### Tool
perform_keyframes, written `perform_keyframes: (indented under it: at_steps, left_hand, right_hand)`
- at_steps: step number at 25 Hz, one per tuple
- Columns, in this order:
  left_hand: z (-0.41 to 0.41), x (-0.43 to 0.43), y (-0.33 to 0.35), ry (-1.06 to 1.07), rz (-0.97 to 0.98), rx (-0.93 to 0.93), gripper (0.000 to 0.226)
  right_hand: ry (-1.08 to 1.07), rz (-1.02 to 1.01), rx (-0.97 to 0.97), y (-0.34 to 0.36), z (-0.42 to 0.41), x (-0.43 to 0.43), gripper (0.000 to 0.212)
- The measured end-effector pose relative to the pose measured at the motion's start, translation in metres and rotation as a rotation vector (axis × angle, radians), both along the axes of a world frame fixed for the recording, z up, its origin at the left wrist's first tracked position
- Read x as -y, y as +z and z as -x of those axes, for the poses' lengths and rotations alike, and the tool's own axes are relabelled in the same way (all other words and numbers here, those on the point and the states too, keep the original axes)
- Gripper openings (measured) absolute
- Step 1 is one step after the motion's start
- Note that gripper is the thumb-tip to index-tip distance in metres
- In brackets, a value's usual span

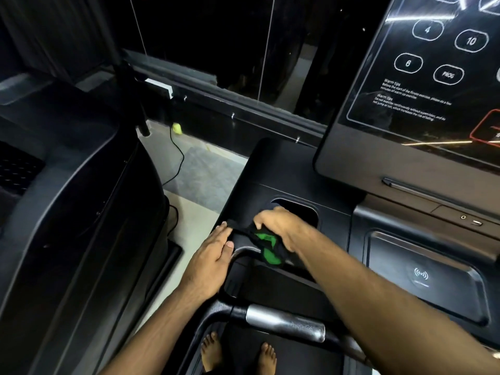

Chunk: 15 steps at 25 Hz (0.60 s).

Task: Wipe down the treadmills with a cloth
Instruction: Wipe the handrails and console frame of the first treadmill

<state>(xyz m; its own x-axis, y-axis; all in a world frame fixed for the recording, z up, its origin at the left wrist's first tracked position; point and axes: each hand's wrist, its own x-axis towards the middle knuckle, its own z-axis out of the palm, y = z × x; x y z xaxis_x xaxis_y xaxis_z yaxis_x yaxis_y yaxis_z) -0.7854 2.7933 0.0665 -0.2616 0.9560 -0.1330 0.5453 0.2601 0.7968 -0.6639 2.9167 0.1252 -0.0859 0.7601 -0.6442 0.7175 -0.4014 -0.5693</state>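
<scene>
Right hand [281, 228] grips cloth [267, 246] on treadmill [338, 228]; left hand [213, 255] rests flat.

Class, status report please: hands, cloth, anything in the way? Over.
Right hand gripping cloth beside cup holder. Left hand flat on console, fingers straight. No obstruction seen.

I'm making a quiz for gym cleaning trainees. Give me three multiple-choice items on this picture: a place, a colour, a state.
1. The cloth is: A on the floor; B by the cup holder; C on the screen.
2. Besides black, the cloth shows: A red; B yellow; C green.
3. The left hand lies: A flat on the treadmill; B round the handlebar; C in the air.
Answers: B, the right hand grips it there; C, green folds show; A, its fingers are straight.
</scene>
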Motion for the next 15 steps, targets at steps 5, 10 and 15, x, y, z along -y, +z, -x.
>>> perform_keyframes:
  at_steps: [5,10,15]
  left_hand:
    - [-0.002,-0.007,0.001,-0.004,-0.002,-0.021,0.045]
    - [-0.007,-0.004,0.002,-0.012,0.024,-0.057,0.046]
    - [-0.015,-0.002,0.0,0.017,0.004,-0.073,0.046]
  right_hand:
    - [0.843,0.041,0.348,0.03,-0.034,-0.01,0.025]
    - [1.75,-0.443,0.862,0.029,-0.069,-0.029,0.035]
    - [2.11,-1.236,0.618,0.014,-0.087,-0.066,0.055]
